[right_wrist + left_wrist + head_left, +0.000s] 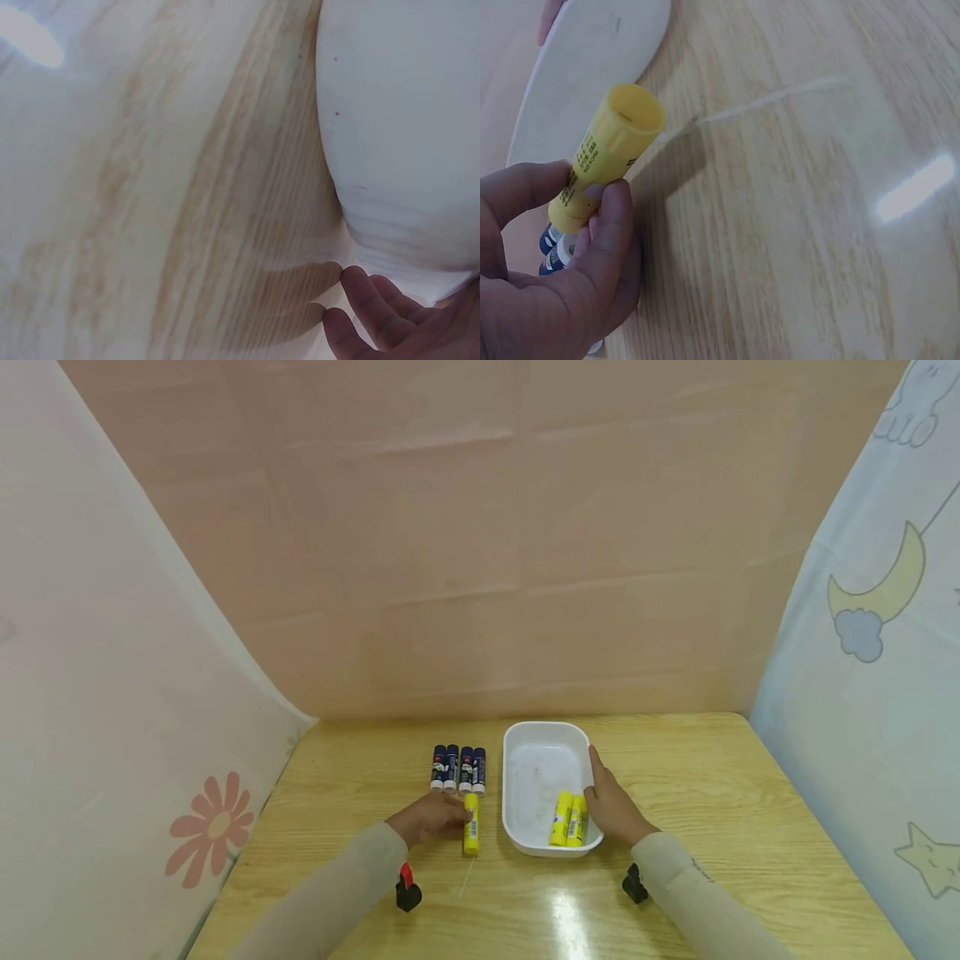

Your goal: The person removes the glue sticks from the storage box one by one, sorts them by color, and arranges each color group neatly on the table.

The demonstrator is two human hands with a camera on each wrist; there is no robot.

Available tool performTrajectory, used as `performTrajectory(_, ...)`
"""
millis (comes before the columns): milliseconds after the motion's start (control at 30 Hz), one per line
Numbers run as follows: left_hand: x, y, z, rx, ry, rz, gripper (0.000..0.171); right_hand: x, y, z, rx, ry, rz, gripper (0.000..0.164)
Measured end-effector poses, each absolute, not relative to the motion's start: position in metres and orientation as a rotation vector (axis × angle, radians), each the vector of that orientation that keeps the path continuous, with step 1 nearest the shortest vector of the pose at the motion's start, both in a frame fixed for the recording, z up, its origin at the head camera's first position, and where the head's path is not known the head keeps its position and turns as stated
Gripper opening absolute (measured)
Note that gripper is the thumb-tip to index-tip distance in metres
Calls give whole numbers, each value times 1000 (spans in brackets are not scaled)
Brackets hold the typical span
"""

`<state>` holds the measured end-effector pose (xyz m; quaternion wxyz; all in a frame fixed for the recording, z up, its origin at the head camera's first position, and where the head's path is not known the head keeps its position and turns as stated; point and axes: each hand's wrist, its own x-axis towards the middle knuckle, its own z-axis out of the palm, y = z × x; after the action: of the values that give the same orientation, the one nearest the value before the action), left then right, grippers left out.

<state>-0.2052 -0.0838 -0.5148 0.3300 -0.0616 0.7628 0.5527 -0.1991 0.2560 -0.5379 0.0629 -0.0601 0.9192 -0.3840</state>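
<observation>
My left hand point(431, 817) pinches a yellow glue stick point(471, 824) between thumb and fingers, left of a white plastic tray point(510, 827). In the left wrist view the glue stick point(607, 154) is tilted over the wooden table, its hollow end toward the camera. Two more yellow glue sticks point(567, 819) lie side by side in the tray's near right corner. My right hand point(617, 806) holds the tray by its right side, thumb at the rim. Its fingers point(375, 307) lie along the tray's outer wall point(405, 135) in the right wrist view; the thumb is hidden there.
Several dark blue glue sticks with pale ends point(458, 770) lie in a row just beyond my left hand, left of the tray. The wooden table point(720, 810) ends at a tan cloth point(480, 568) behind, with patterned cloths point(862, 710) at both sides.
</observation>
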Motion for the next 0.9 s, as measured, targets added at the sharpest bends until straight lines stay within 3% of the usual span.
performTrajectory(900, -206, -72, -520, -159, 2165, 1279, 43, -198, 256, -533, -195, 2746, -1188, 67)
